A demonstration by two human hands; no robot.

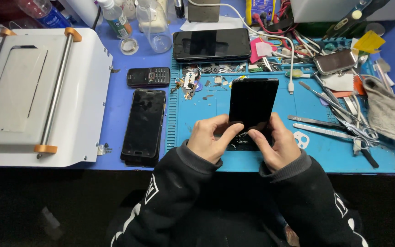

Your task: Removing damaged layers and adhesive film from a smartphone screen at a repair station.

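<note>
White machine (83,91) at far left of tabletop (120,91); dark phone (143,122) beside it. Left hand (210,137) and right hand (274,142) both clamp the lower end of a black phone (252,103) above the blue mat (197,114). Tweezers (318,126) to the right.

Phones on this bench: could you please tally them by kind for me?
Smartphones: 4, one held in the left hand and right hand, one left of the mat, one at the back, one silver-backed
Keypad phones: 1
Total: 5
</note>
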